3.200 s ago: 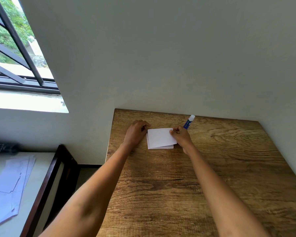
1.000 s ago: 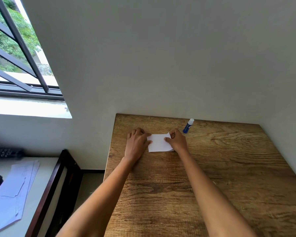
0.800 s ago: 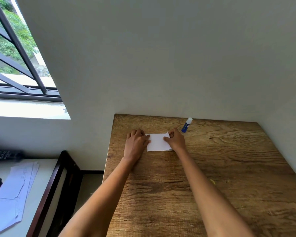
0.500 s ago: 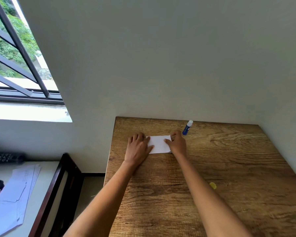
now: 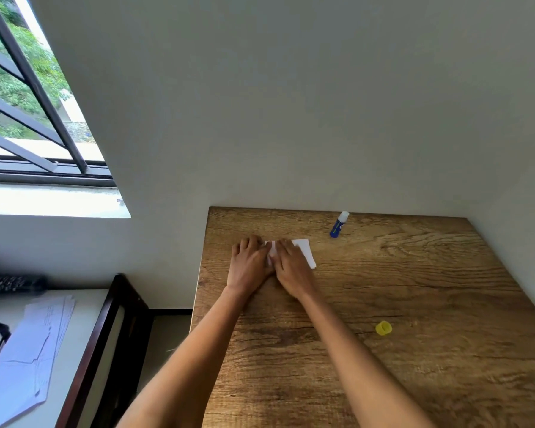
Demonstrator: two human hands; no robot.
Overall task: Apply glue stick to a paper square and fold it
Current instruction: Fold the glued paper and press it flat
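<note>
The folded white paper square point(image 5: 305, 252) lies flat near the desk's point(image 5: 414, 304) far edge, left of centre. The blue glue stick point(image 5: 338, 225), white end up, lies by that far edge.

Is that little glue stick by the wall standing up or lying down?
Lying down. The glue stick rests on its side on the wooden table, white end toward the wall, untouched by either hand.

No text can be read. The glue stick point(image 5: 338, 224), past the right grip point(image 5: 292, 267), has a blue label (print too small); the papers' point(image 5: 28, 362) lines are blurred.
</note>
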